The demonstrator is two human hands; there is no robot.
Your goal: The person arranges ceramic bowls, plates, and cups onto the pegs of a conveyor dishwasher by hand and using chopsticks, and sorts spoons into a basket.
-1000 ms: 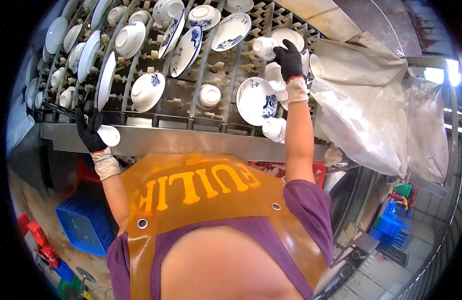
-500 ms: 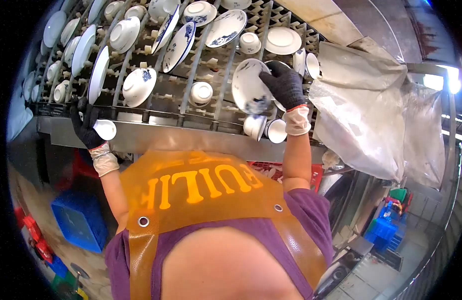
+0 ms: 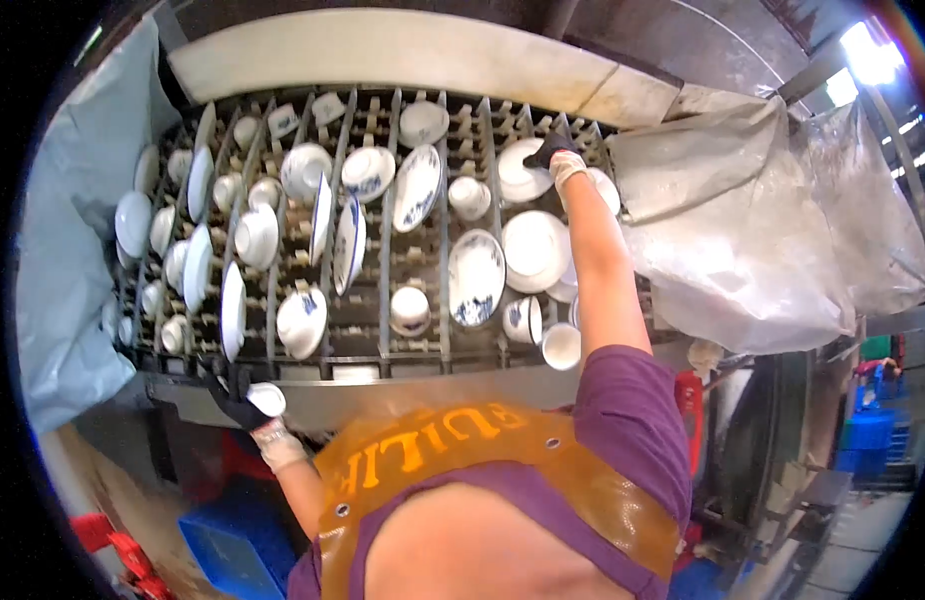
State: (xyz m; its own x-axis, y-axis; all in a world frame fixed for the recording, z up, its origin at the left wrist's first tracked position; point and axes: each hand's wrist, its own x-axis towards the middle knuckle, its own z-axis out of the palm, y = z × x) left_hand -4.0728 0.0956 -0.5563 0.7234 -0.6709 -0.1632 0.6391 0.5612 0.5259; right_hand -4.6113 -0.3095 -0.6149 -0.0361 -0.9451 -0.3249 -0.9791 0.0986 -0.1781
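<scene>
My left hand [image 3: 233, 395], in a black glove, is at the conveyor's near left edge with a small white bowl [image 3: 267, 399] held at its thumb side. At the back right, my right hand [image 3: 553, 153], also gloved in black, grips the rim of a white plate [image 3: 521, 174]; its fingertips are partly hidden. Nearer on the right are a round white dish [image 3: 535, 250], a blue-patterned oval dish [image 3: 477, 278] and two small cups [image 3: 523, 320] [image 3: 562, 346]. Bowls and plates lean between the rails of the pegged conveyor [image 3: 368, 345].
Clear plastic sheeting [image 3: 723, 220] hangs at the right, and a pale sheet [image 3: 78, 250] at the left. A metal ledge [image 3: 403, 395] runs along the conveyor's near side. Below left is a blue crate [image 3: 238, 545]; a red one [image 3: 689, 420] is partly visible at the right.
My right hand has let go of the patterned oval dish and moved away to the white plate at the back. My left hand still holds the small bowl. The view has shifted, showing more conveyor.
</scene>
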